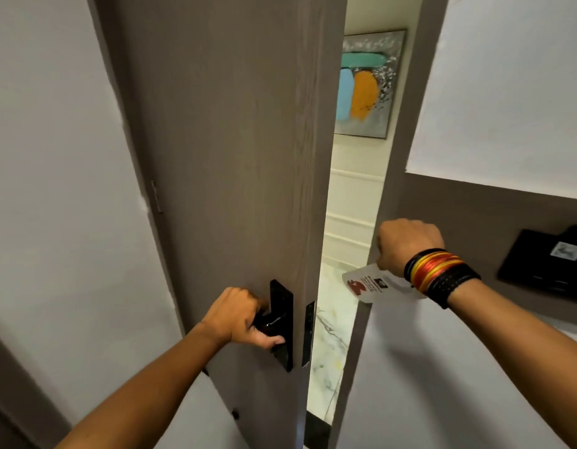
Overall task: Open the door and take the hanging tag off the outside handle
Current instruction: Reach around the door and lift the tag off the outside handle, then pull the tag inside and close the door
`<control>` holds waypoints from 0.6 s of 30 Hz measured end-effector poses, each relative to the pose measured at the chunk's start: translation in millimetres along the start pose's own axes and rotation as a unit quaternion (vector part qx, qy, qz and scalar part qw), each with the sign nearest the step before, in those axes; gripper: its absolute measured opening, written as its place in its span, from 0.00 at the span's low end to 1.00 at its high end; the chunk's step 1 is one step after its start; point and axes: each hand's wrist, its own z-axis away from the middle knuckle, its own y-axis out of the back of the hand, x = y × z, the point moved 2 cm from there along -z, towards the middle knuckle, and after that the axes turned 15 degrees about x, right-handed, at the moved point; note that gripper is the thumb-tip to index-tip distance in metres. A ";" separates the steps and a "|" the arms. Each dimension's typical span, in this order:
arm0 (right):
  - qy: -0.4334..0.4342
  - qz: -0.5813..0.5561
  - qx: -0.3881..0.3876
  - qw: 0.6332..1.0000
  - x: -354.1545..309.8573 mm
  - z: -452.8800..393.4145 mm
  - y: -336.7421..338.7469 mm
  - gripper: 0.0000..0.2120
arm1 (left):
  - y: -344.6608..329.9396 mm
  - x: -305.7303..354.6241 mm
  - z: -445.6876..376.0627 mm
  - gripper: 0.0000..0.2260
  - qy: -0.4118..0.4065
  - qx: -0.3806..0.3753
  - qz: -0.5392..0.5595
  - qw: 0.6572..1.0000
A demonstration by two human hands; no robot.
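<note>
The grey-brown wooden door stands partly ajar, leaving a narrow gap on its right. My left hand is closed around the black inside handle on its black lock plate. My right hand, with coloured thread bands at the wrist, is closed on a white hanging tag with red and black print. It holds the tag in front of the door frame, right of the gap. The outside handle is hidden behind the door.
Through the gap I see a corridor with a marble floor, white panelled wall and a colourful painting. The brown door frame is on the right. A black panel is mounted on the right wall.
</note>
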 end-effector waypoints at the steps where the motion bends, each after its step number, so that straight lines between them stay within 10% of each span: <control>1: -0.012 -0.002 -0.008 1.000 12.1 3.7 1.2 0.07 | -7.1 3.4 -8.0 0.36 0.007 -0.003 0.003 1.000; 10: -0.021 -0.034 -0.028 0.999 80.7 28.2 4.7 0.10 | -52.9 24.5 -53.3 0.35 0.143 -0.006 0.044 0.989; 18: -0.150 -0.323 0.004 0.934 117.2 48.3 -21.4 0.13 | -103.4 46.3 -81.9 0.35 0.310 0.033 0.151 0.938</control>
